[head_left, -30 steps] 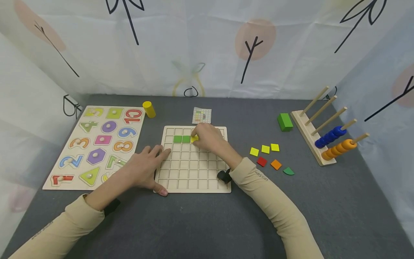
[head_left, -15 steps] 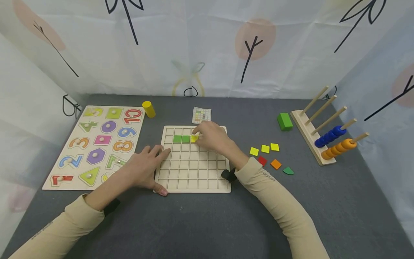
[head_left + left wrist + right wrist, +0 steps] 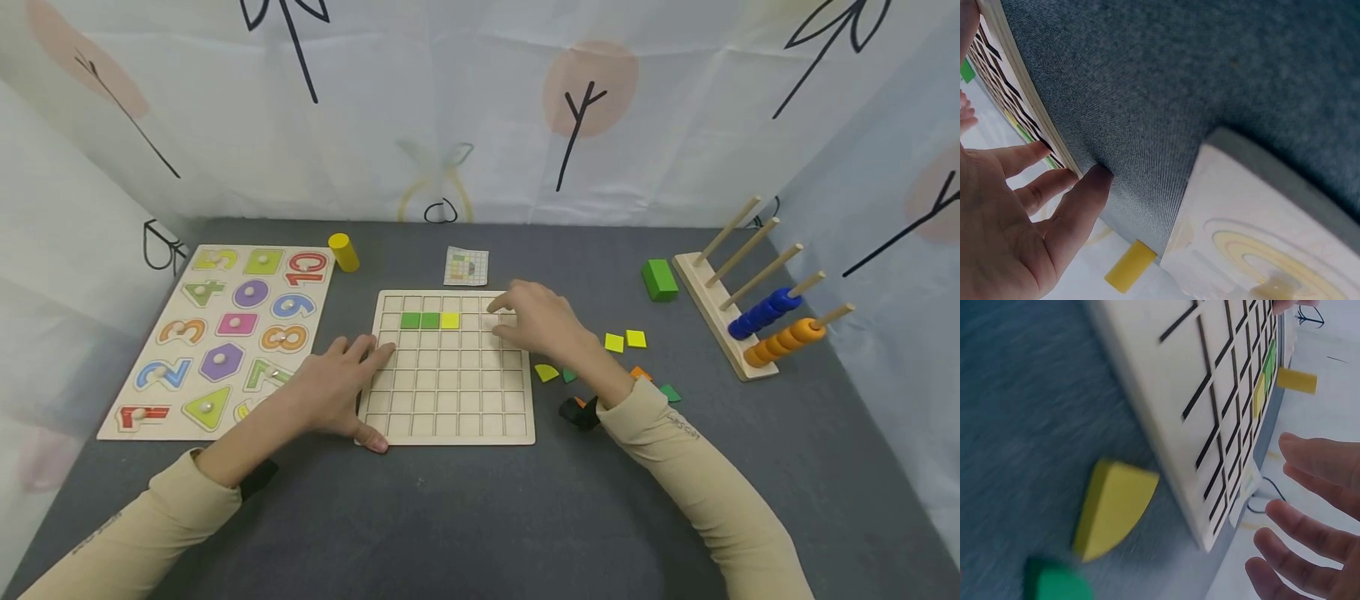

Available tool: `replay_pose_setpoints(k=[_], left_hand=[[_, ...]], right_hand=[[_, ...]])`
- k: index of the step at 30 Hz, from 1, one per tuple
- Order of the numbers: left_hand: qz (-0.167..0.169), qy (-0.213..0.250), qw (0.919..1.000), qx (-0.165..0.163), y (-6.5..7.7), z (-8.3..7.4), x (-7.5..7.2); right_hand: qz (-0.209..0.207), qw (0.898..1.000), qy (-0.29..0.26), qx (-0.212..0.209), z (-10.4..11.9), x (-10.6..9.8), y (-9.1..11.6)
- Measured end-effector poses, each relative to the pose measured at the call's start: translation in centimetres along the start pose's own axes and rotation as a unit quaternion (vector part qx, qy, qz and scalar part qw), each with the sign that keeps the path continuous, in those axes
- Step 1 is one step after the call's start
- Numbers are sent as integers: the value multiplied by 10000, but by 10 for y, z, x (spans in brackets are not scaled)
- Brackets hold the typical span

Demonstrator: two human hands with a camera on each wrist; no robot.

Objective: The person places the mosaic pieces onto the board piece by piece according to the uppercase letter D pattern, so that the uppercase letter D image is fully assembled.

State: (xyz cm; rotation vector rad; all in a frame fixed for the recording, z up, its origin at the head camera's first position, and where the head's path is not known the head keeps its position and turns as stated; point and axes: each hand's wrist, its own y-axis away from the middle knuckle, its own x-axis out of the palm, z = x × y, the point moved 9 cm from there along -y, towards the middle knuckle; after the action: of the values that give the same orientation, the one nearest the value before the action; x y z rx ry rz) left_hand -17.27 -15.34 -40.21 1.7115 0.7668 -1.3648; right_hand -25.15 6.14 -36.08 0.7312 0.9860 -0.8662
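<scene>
A pale wooden grid board point(image 3: 457, 392) lies on the grey table, with two green square tiles point(image 3: 420, 321) and one yellow square tile point(image 3: 450, 320) side by side in an upper row. My left hand point(image 3: 333, 387) rests at the board's left edge, fingers and thumb spread against it; the left wrist view shows its fingertips point(image 3: 1041, 150) touching the rim. Over the board's upper right my right hand point(image 3: 540, 321) hovers with loosely bent fingers, nothing between them. In the right wrist view a yellow quarter-round piece point(image 3: 1113, 509) lies beside the board.
Loose yellow squares point(image 3: 625, 340) and other coloured pieces lie right of the board, partly behind the right forearm. A number puzzle point(image 3: 240, 350) is at left, a yellow cylinder point(image 3: 344, 252) and pattern card point(image 3: 466, 267) behind, a green block point(image 3: 660, 281) and bead-peg stand point(image 3: 723, 321) at right.
My right hand has let go of the yellow tile and moved right, leaving the tile on the board next to the green ones. The left hand has stayed in place.
</scene>
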Motion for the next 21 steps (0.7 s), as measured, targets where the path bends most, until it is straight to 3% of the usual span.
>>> replay_pose_setpoints(k=[9, 21], left_hand=[[21, 3, 10000, -11, 0, 1, 1], [41, 11, 10000, -22, 0, 1, 1]], right_hand=[[62, 9998, 167, -5, -15, -6, 27], [371, 9980, 476, -172, -34, 2, 60]])
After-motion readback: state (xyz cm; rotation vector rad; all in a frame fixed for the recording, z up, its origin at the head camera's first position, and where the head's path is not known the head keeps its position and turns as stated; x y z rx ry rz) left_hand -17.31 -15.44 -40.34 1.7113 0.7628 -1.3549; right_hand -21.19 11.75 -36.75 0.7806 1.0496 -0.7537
